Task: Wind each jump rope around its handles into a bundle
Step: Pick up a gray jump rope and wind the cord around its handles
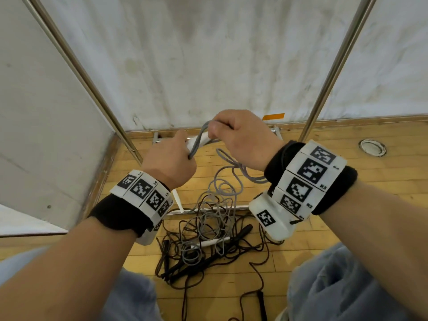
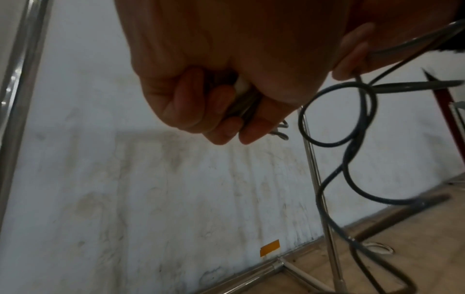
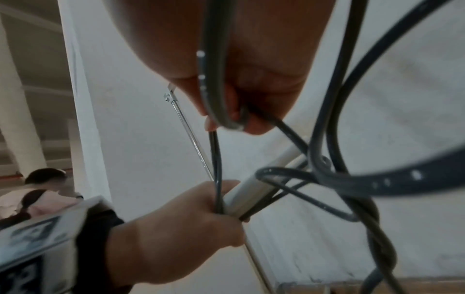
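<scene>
My left hand (image 1: pixel 172 156) grips the white handles (image 1: pixel 194 142) of a grey jump rope, with strands of cord caught under its fingers (image 2: pixel 221 111). My right hand (image 1: pixel 234 133), just right of and above it, pinches a loop of the grey cord (image 1: pixel 201 133). In the right wrist view the cord (image 3: pixel 221 111) bends round the fingertips and runs down to the handles (image 3: pixel 254 189) in the left hand (image 3: pixel 191 228). The loose grey cord (image 1: pixel 222 186) hangs in coils to the floor.
On the wooden floor (image 1: pixel 347 186) below lies a tangle of black jump ropes (image 1: pixel 185 265) with black handles, plus a white handle (image 1: pixel 213 242). Metal frame poles (image 1: pixel 76 63) rise left and right before a white backdrop. Another person (image 3: pixel 45 183) is far off.
</scene>
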